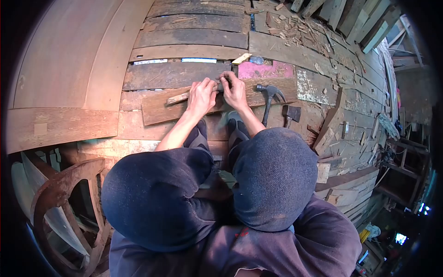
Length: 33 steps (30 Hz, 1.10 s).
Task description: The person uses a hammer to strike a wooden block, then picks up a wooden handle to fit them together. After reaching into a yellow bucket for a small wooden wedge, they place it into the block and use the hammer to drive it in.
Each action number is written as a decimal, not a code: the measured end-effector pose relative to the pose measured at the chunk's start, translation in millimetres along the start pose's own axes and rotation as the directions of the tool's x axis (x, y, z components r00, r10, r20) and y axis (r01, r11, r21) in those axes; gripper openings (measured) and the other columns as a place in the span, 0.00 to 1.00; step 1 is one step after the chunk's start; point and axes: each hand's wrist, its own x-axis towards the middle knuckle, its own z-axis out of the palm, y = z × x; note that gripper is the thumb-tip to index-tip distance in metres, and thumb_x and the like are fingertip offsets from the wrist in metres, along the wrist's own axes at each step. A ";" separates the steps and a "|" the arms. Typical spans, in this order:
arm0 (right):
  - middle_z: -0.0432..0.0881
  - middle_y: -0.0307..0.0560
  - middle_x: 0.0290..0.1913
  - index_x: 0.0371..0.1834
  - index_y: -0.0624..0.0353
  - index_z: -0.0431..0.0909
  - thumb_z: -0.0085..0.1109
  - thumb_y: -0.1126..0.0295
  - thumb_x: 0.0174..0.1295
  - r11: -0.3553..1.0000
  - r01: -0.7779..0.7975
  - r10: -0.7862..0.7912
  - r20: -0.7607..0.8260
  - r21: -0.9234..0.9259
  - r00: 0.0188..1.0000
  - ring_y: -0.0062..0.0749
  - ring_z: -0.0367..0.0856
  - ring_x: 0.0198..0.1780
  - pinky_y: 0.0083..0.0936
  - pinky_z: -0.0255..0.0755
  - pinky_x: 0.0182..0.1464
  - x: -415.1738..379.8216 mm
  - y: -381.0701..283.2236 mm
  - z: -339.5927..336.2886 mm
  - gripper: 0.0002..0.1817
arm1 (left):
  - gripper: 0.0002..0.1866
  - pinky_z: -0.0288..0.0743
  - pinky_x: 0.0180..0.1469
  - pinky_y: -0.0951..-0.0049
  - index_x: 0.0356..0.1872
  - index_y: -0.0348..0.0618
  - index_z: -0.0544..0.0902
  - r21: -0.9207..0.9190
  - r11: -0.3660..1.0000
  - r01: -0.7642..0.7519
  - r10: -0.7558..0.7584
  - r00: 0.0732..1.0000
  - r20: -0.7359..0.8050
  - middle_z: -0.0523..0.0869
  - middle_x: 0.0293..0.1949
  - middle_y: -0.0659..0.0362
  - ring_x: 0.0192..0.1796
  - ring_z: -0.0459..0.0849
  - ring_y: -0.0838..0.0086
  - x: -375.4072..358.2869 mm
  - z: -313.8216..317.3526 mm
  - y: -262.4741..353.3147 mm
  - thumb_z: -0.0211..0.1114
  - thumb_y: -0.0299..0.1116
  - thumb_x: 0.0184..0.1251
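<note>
My left hand [201, 97] is closed around a narrow wooden piece [177, 99], whose pale end sticks out to the left. Close beside it, my right hand [234, 91] has its fingers bent in a pinch near a small grey part [220, 86] between the hands. My fingers hide most of that part, so I cannot make out its kind. Both hands are over a brown wooden board [157, 110] lying crosswise in front of my feet. To the right, a claw hammer [269, 102] rests with its head on this board. Next to it is a dark, blocky-headed tool [291, 113] with a short handle.
Wooden planks [194, 38] form the floor, with gaps between some. A large wooden panel [69, 60] lies at left, above a curved wooden frame [69, 189]. A pink patch [265, 69] is beyond the board. Wood chips [286, 30] and upright timbers [364, 21] occupy the far right.
</note>
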 end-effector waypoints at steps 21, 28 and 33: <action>0.74 0.59 0.51 0.44 0.66 0.78 0.60 0.79 0.65 0.975 0.208 -0.206 0.044 -0.077 0.978 0.55 0.80 0.50 0.41 0.77 0.53 -10.4 0.8 -12.4 0.06 | 0.18 0.76 0.55 0.52 0.49 0.36 0.81 0.128 0.987 -0.100 0.124 0.971 -0.204 0.79 0.50 0.47 0.54 0.78 0.51 -19.5 29.0 3.0 0.70 0.27 0.57; 0.73 0.58 0.50 0.41 0.65 0.79 0.62 0.80 0.63 0.974 0.205 -0.197 0.085 -0.093 0.977 0.53 0.80 0.49 0.40 0.77 0.51 -14.8 -3.0 -15.0 0.05 | 0.09 0.75 0.50 0.54 0.45 0.37 0.83 0.050 0.988 -0.147 0.155 0.926 -0.344 0.82 0.39 0.51 0.46 0.81 0.52 -15.9 31.7 -0.9 0.67 0.27 0.64; 0.74 0.57 0.49 0.40 0.66 0.79 0.62 0.81 0.62 0.969 0.226 -0.220 0.061 -0.103 0.973 0.53 0.80 0.49 0.40 0.77 0.51 -13.7 -4.0 -13.6 0.05 | 0.07 0.74 0.49 0.55 0.42 0.37 0.84 -0.071 0.992 -0.109 0.076 0.927 -0.367 0.83 0.38 0.49 0.44 0.81 0.51 -11.2 27.5 4.9 0.66 0.28 0.67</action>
